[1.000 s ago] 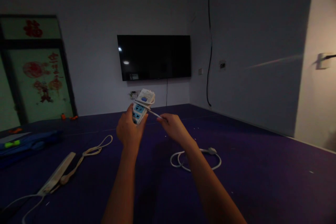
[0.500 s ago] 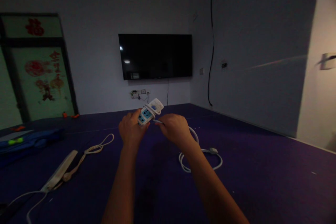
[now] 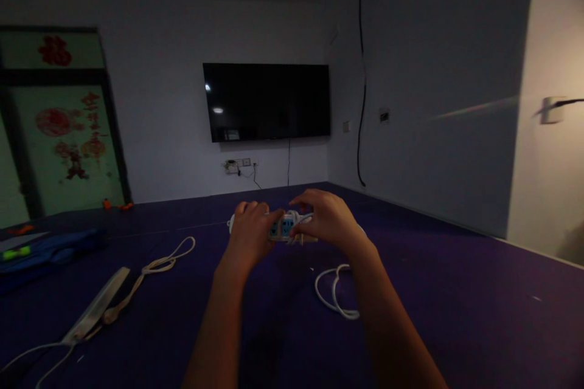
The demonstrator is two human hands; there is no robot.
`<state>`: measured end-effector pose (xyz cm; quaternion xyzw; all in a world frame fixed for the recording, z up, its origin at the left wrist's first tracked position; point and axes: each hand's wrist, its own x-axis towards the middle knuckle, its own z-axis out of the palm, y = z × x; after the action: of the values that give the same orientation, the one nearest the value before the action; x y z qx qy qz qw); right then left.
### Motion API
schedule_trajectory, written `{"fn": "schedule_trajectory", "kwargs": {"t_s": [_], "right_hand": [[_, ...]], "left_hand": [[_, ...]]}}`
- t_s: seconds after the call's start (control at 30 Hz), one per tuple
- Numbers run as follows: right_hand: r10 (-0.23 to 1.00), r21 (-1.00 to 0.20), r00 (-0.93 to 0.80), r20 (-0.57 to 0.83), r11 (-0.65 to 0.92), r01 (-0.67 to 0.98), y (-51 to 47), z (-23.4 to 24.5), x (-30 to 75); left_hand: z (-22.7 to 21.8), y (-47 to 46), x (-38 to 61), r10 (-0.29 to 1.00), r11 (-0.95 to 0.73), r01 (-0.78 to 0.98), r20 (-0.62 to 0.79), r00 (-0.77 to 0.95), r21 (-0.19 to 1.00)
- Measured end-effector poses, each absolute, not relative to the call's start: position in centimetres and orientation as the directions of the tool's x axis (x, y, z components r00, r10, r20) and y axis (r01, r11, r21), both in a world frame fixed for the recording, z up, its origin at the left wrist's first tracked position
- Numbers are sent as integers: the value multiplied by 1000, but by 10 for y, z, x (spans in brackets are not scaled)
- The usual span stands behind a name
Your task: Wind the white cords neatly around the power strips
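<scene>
Clasping the power strip (image 3: 283, 228) at frame centre, left hand (image 3: 250, 232) grip closed round it for steadiness. Pinching its white cord (image 3: 349, 316) shut between right hand (image 3: 329, 219) fingers, seemingly tensioning wraps, slack looped on the floor (image 3: 456, 316) below.

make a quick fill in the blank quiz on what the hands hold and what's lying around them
1. The left hand and right hand together hold a small white power strip with ____ sockets.
2. A loose white cord lies looped on the ____ floor mat.
3. A long white power strip lies on the mat to the person's ____.
4. A flat black television is mounted on the ____.

Missing words: blue; purple; left; wall
</scene>
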<state>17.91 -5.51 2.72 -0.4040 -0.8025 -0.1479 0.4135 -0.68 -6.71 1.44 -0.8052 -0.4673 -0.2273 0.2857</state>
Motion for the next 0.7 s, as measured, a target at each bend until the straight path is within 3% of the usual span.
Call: {"fn": "schedule_trajectory", "kwargs": {"t_s": [0.3,0.5,0.7], "right_hand": [[645,-352,-326,691,694,628,-36,19,195],[706,-599,-407,580,708,375,-36,17,196],[706,-764,-420,570,643,45,-27,11,205]], "left_hand": [[15,-80,3,592,-440,845,610,527,-304],[18,-85,4,622,-534,816,551,556,-220],[17,-93,19,574,-660,727,497,651,-189]]}}
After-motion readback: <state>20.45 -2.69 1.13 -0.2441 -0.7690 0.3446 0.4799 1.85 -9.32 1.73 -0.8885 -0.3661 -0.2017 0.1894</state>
